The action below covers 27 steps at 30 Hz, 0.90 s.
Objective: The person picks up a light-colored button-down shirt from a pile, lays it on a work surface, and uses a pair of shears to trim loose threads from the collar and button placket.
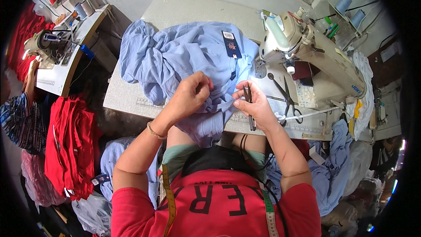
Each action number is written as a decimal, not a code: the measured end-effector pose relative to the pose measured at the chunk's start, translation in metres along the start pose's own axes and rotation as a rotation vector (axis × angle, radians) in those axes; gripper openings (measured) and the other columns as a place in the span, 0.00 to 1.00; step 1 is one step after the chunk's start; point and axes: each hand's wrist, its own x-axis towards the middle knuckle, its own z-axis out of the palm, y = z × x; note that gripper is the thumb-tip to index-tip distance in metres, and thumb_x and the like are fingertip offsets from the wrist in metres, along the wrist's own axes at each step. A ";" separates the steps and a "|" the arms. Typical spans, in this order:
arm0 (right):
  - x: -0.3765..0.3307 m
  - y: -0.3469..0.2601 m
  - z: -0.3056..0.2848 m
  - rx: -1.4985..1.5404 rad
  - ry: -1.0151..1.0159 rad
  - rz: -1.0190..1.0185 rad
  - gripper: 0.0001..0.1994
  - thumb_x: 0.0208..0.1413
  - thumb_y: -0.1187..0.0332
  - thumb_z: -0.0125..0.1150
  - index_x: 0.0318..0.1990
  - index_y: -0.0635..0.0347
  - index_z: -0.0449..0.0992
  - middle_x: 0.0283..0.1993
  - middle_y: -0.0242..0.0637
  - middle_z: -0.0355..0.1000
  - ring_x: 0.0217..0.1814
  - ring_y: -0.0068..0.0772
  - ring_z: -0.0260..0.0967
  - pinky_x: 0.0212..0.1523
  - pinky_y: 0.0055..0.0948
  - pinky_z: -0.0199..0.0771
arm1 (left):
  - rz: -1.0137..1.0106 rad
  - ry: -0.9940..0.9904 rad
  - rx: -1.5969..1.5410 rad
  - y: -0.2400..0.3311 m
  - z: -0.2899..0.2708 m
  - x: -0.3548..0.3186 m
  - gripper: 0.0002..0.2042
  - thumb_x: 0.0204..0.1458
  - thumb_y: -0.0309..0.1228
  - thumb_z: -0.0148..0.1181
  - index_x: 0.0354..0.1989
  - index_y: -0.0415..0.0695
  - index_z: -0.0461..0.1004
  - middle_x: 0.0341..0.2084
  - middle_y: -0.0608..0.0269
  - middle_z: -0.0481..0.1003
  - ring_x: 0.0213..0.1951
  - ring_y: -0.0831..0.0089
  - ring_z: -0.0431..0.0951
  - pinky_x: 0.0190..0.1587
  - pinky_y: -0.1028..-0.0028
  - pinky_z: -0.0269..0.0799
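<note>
Left hand: my left hand [192, 94] is curled tight, fingers bunched on a fold of the crumpled light-blue cotton shirt [175, 57], pinching the cloth against the table.
Right hand: my right hand [253, 103] grips small dark metal thread snips [250, 105] between thumb and fingers; the fingertips also press the shirt's hem just beside my left knuckles.
Shirt: it lies heaped on the pale speckled worktable [127, 98], spreading away from my fingers, with one end drooping over the near edge toward my lap.
Tag: a dark-blue card hang tag [230, 44] rests on the shirt, beyond my fingers.
Scissors: long black-handled steel scissors [285, 98] lie flat on the table just right of my right hand, apart from it.
Machine: a cream industrial sewing machine [307, 48] stands further right and beyond, crowding that side.
Cord: a white cord [302, 115] runs beside the scissor handles.
Below the table: more light-blue garments [329, 171] hang to my right.
Left side: a stack of red cloth [70, 145] sits well away from my left hand.
Tape: a yellow-green measuring tape [169, 202] drapes over my shoulders.
</note>
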 end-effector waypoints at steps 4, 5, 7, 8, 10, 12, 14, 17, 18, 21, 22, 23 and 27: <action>-0.001 0.000 0.000 -0.002 0.003 -0.048 0.20 0.47 0.74 0.61 0.47 0.57 0.62 0.36 0.29 0.68 0.25 0.09 0.59 0.22 0.10 0.58 | -0.118 -0.109 -0.167 0.005 0.011 -0.007 0.07 0.51 0.30 0.58 0.31 0.38 0.70 0.27 0.70 0.67 0.26 0.84 0.62 0.28 0.82 0.60; -0.001 -0.001 0.001 -0.002 -0.001 -0.052 0.20 0.47 0.74 0.61 0.47 0.57 0.62 0.36 0.29 0.68 0.25 0.09 0.59 0.22 0.10 0.58 | 0.034 -0.067 -0.080 0.006 0.017 -0.008 0.07 0.51 0.30 0.58 0.32 0.38 0.71 0.28 0.70 0.67 0.27 0.84 0.63 0.30 0.81 0.61; -0.002 -0.002 0.001 -0.013 -0.004 -0.064 0.19 0.47 0.75 0.61 0.47 0.57 0.62 0.36 0.28 0.68 0.25 0.08 0.59 0.22 0.10 0.58 | 0.148 -0.058 -0.043 0.009 0.025 -0.010 0.08 0.50 0.29 0.59 0.35 0.38 0.72 0.30 0.69 0.68 0.32 0.80 0.65 0.37 0.79 0.63; -0.002 -0.002 0.001 -0.024 -0.003 -0.072 0.19 0.47 0.75 0.61 0.47 0.57 0.62 0.36 0.28 0.68 0.26 0.08 0.59 0.22 0.10 0.58 | 0.135 -0.069 -0.048 0.011 0.025 -0.009 0.08 0.50 0.29 0.58 0.35 0.38 0.72 0.29 0.69 0.69 0.32 0.80 0.66 0.37 0.79 0.63; -0.003 -0.003 0.002 -0.042 -0.002 -0.085 0.19 0.47 0.76 0.60 0.46 0.56 0.62 0.36 0.27 0.68 0.27 0.08 0.59 0.24 0.10 0.58 | 0.107 -0.090 -0.057 0.014 0.024 -0.007 0.08 0.50 0.29 0.58 0.35 0.37 0.73 0.28 0.68 0.69 0.32 0.80 0.67 0.36 0.79 0.64; -0.003 -0.004 0.004 -0.056 -0.001 -0.095 0.18 0.48 0.77 0.60 0.46 0.57 0.62 0.36 0.27 0.68 0.29 0.08 0.59 0.27 0.10 0.59 | 0.033 -0.121 -0.079 0.012 0.022 -0.007 0.08 0.52 0.30 0.57 0.34 0.37 0.73 0.26 0.69 0.70 0.29 0.81 0.67 0.34 0.80 0.64; -0.003 -0.004 0.005 -0.062 -0.001 -0.121 0.18 0.48 0.77 0.60 0.46 0.57 0.62 0.36 0.26 0.68 0.31 0.08 0.59 0.30 0.10 0.59 | -0.072 -0.165 -0.133 0.013 0.022 -0.006 0.09 0.53 0.30 0.55 0.33 0.36 0.73 0.24 0.69 0.70 0.27 0.81 0.68 0.31 0.80 0.65; -0.003 -0.002 0.004 -0.087 0.006 -0.128 0.18 0.47 0.77 0.60 0.45 0.57 0.63 0.36 0.25 0.67 0.32 0.08 0.58 0.32 0.10 0.58 | -0.192 -0.224 -0.220 0.018 0.020 -0.006 0.09 0.55 0.30 0.51 0.33 0.35 0.72 0.23 0.68 0.71 0.25 0.82 0.69 0.29 0.80 0.67; -0.003 -0.001 0.004 -0.098 0.011 -0.124 0.18 0.47 0.77 0.60 0.45 0.57 0.63 0.36 0.25 0.67 0.32 0.08 0.58 0.32 0.10 0.58 | -0.178 -0.228 -0.223 0.018 0.020 -0.006 0.10 0.56 0.31 0.51 0.32 0.35 0.72 0.23 0.68 0.71 0.25 0.82 0.69 0.29 0.80 0.67; -0.002 0.002 0.001 -0.112 0.013 -0.123 0.17 0.47 0.77 0.60 0.45 0.57 0.63 0.35 0.24 0.67 0.31 0.08 0.57 0.31 0.10 0.56 | -0.196 -0.223 -0.245 0.016 0.020 -0.006 0.11 0.56 0.33 0.52 0.32 0.36 0.71 0.23 0.69 0.71 0.26 0.82 0.72 0.31 0.81 0.69; -0.002 0.002 0.001 -0.124 0.017 -0.120 0.18 0.47 0.77 0.60 0.45 0.57 0.63 0.36 0.24 0.67 0.31 0.07 0.56 0.31 0.10 0.56 | -0.211 -0.217 -0.254 0.015 0.020 -0.006 0.11 0.56 0.34 0.53 0.32 0.36 0.71 0.23 0.70 0.71 0.27 0.82 0.73 0.32 0.81 0.69; -0.002 0.002 0.001 -0.137 0.022 -0.116 0.18 0.47 0.76 0.60 0.45 0.57 0.63 0.36 0.24 0.67 0.31 0.07 0.56 0.31 0.10 0.56 | -0.217 -0.215 -0.309 0.013 0.021 -0.006 0.11 0.56 0.34 0.53 0.32 0.36 0.71 0.24 0.69 0.72 0.28 0.81 0.73 0.33 0.81 0.70; -0.003 0.004 0.001 -0.170 0.036 -0.184 0.17 0.47 0.76 0.59 0.45 0.58 0.64 0.37 0.24 0.66 0.30 0.09 0.55 0.30 0.11 0.56 | -0.211 -0.214 -0.442 0.003 0.026 -0.007 0.12 0.56 0.34 0.52 0.35 0.35 0.71 0.27 0.65 0.74 0.32 0.79 0.75 0.37 0.79 0.72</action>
